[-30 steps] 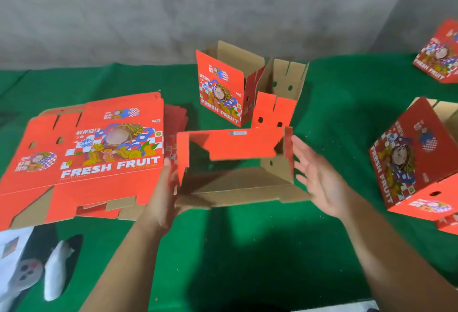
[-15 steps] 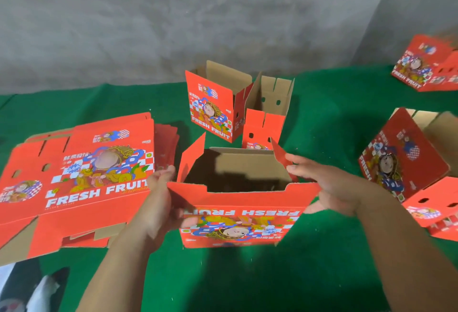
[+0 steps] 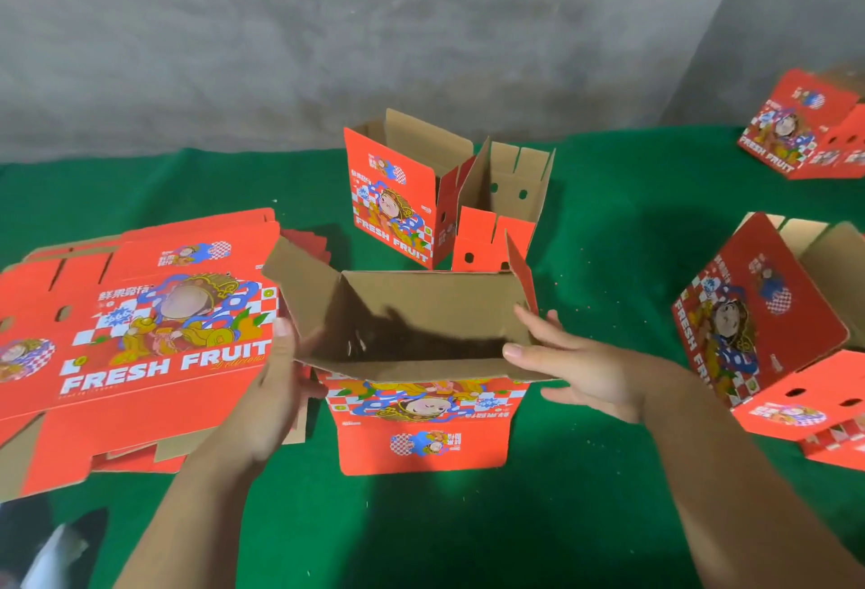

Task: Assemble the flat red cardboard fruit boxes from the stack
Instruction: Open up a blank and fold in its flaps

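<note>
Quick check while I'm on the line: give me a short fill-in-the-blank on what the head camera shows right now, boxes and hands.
1. The box being worked on stands open on the ____ cloth.
2. The flat stack lies on the person's ____ side.
3. The large words printed on the flat stack read FRESH ____.
4. The left hand and right hand are at the open box's ____ edge.

Missing words: green; left; FRUIT; top

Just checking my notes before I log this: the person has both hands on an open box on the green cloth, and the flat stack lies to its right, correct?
Not quite: the head view shows the flat stack to the left of the box. Both hands, left and right, are on it, on the green cloth.
</note>
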